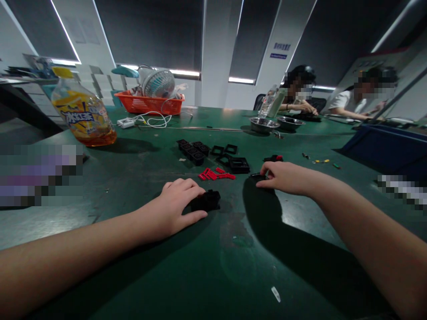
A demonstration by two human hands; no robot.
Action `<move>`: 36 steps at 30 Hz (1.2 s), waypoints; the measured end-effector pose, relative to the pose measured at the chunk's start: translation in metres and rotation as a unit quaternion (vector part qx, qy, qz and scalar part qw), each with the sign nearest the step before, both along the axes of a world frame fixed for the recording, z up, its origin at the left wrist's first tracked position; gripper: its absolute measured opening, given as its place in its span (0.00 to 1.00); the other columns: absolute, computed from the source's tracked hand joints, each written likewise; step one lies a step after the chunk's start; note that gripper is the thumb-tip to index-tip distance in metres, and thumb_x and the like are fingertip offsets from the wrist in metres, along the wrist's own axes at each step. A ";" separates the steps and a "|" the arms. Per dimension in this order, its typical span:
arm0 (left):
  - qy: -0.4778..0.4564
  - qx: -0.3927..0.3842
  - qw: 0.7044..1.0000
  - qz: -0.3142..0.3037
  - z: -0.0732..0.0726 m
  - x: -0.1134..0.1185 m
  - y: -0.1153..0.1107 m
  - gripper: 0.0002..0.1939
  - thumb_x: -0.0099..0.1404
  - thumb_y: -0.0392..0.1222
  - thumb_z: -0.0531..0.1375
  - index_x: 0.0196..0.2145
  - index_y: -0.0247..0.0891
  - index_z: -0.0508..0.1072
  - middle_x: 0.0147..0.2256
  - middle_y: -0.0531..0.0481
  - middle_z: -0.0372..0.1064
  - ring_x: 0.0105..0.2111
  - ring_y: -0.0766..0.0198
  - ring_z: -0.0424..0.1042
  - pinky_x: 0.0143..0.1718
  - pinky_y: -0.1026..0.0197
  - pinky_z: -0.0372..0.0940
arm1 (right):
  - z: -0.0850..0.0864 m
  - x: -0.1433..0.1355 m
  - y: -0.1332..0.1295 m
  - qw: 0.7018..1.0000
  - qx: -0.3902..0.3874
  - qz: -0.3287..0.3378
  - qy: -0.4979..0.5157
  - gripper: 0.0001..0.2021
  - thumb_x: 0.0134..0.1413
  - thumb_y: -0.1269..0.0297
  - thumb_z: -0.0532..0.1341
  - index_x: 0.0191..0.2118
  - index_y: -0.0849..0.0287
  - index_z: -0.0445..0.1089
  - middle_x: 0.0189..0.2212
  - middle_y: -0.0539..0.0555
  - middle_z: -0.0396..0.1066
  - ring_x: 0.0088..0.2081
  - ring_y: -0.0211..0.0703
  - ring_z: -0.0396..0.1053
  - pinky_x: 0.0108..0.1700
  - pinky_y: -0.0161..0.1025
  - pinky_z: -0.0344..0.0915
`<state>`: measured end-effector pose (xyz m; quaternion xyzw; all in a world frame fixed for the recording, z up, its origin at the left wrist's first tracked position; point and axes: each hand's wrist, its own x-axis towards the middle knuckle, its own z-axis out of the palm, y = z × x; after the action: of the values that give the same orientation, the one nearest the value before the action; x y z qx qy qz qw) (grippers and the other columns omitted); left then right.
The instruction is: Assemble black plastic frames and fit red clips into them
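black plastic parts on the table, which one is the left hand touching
The black block nearest the camera, against the left hand fingers; the other black pieces lie farther back, untouched.

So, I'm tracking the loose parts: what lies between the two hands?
In the head view, small red pieces lie between the left hand and right hand.

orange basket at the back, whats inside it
A small white fan stands up out of the orange basket, with some pale crumpled material beside it. A white cable lies on the table in front. The basket's wall hides whatever sits lower inside.
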<state>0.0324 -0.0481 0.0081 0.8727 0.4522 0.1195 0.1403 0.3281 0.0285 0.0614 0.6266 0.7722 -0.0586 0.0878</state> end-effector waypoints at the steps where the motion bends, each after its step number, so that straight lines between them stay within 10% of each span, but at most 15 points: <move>1: 0.000 0.002 1.000 0.000 0.000 0.000 0.000 0.18 0.68 0.49 0.57 0.52 0.39 0.69 0.51 0.42 0.66 0.51 0.49 0.64 0.54 0.42 0.57 | 0.001 0.001 -0.001 1.000 -0.007 0.002 0.005 0.18 0.53 0.53 0.62 0.45 0.60 0.70 0.39 0.60 0.76 0.39 0.54 0.74 0.38 0.45 0.68; 17: -0.013 0.008 1.000 -0.002 -0.002 -0.002 0.000 0.17 0.68 0.49 0.56 0.51 0.40 0.70 0.50 0.43 0.67 0.51 0.49 0.64 0.53 0.42 0.57 | 0.006 -0.003 -0.008 0.978 -0.098 0.135 0.128 0.27 0.47 0.55 0.65 0.54 0.57 0.71 0.49 0.58 0.72 0.48 0.55 0.71 0.50 0.49 0.67; 36: -0.037 0.011 0.998 0.042 -0.003 0.002 0.003 0.15 0.64 0.49 0.61 0.47 0.42 0.73 0.48 0.44 0.69 0.50 0.48 0.67 0.52 0.42 0.61 | -0.016 -0.040 -0.016 0.947 0.016 0.234 0.219 0.22 0.51 0.60 0.68 0.54 0.55 0.74 0.48 0.57 0.72 0.49 0.52 0.70 0.52 0.48 0.65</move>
<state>0.0340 -0.0455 0.0051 0.8496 0.4811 0.1626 0.1423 0.2883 0.0128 0.0459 0.4015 0.8980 -0.1602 -0.0824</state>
